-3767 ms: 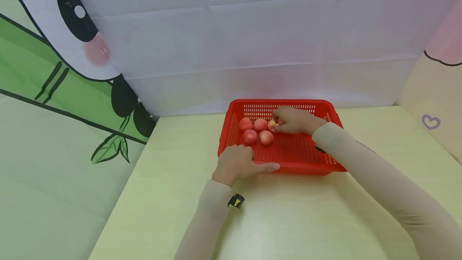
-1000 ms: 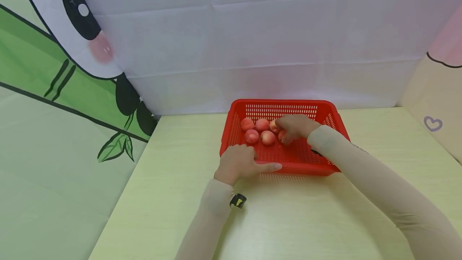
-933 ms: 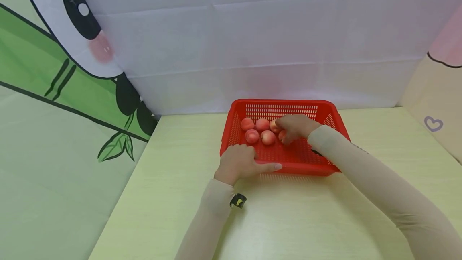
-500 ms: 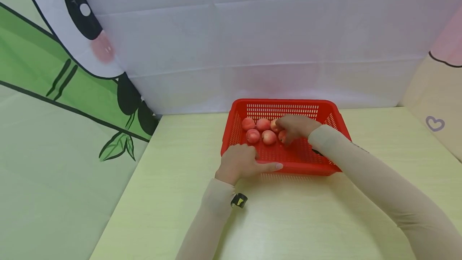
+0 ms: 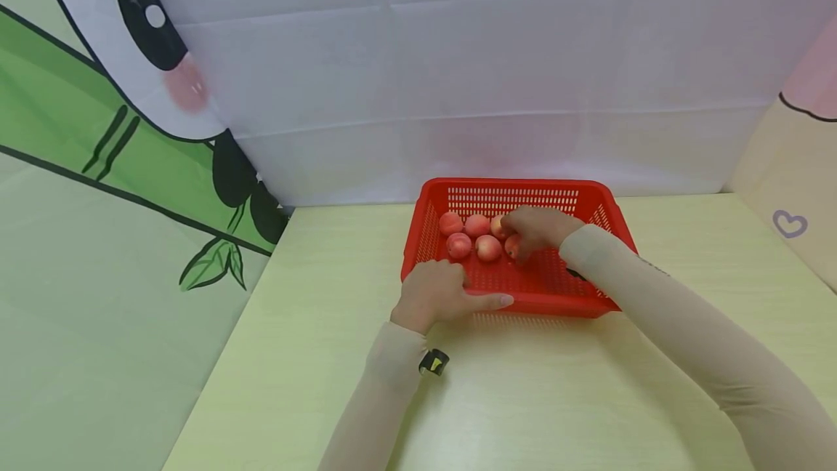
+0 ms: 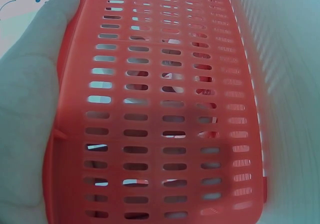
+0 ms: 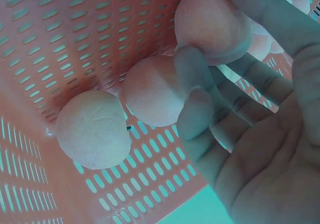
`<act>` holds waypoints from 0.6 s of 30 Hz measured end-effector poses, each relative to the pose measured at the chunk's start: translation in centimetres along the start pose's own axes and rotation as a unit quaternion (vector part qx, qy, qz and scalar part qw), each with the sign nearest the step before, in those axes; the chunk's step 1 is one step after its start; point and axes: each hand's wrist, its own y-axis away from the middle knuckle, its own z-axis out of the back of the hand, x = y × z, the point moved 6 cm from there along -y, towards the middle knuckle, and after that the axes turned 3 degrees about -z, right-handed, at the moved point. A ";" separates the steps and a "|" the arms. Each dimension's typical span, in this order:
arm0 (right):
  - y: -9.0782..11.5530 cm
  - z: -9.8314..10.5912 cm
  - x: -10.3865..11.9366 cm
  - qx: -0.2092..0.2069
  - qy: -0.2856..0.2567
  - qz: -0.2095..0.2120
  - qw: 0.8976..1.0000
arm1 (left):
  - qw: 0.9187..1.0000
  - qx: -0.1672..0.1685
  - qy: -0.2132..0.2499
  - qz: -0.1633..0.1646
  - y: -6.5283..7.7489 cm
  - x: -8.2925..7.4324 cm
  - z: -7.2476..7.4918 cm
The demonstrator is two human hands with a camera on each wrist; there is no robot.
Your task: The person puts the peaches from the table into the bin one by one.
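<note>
A red plastic basket [image 5: 549, 305] with slotted walls holds several pinkish-red peaches [image 5: 487, 248] in two rows toward its left side. My left hand [image 5: 433, 293] grips the near rim at the front left corner, its thumb lying along the front and its fingers over the edge. In the left wrist view that hand [image 6: 30, 114] lines the rim beside the slotted wall. Inside the basket my right hand [image 5: 539, 230] pinches a peach [image 7: 212, 24] between thumb and fingers, at the right end of the near row. Two more peaches [image 7: 95, 129] sit on the slotted floor past its fingertips.
The basket stands on a pale wooden table [image 5: 314, 355], close to a white cloth backdrop [image 5: 405, 93] behind it. A green printed panel [image 5: 131, 311] rises at the left, and a cream panel [image 5: 791, 166] at the right.
Since the oldest frame my right hand has come nearer within the basket, and a peach now shows under its fingers in the near row. Over the last second the hands hold still.
</note>
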 end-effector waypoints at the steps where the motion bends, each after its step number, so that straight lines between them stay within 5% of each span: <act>1: 0.0 0.0 0.0 -0.001 0.001 0.002 1.000 | 1.000 -0.001 0.002 -0.001 0.0 0.0 0.0; 11: 0.3 0.7 -0.4 -0.004 0.011 -0.002 1.000 | 1.000 0.003 0.004 0.000 -0.1 0.1 -0.2; 18: 2.2 2.5 0.1 -0.043 0.037 0.004 0.998 | 1.000 0.004 0.008 0.001 0.0 0.1 -0.3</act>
